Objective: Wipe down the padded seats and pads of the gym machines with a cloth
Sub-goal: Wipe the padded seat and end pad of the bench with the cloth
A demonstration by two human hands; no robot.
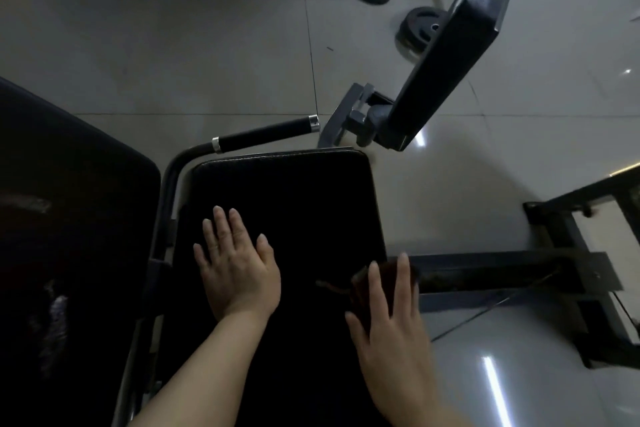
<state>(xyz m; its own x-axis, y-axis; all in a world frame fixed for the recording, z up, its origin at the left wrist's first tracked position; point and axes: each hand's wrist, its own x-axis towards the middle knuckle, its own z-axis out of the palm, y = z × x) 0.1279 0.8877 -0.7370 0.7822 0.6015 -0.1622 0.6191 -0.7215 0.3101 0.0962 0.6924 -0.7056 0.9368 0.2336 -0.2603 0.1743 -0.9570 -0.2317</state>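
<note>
Dark brown cloth (pixel 377 288) bunched under flat right hand (pixel 391 315); left hand (pixel 239 270) flat, holding nothing, on black seat (pixel 294 204)

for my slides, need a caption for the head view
Right hand presses a dark cloth on the seat pad; left hand rests flat.

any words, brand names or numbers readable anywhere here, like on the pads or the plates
None can be read.
Seat pad: plain black, no label showing.
Tilted pad: no print visible.
Weight plates: any raised markings are too dark and small to read.
Cloth under the right hand: no visible tag.
</note>
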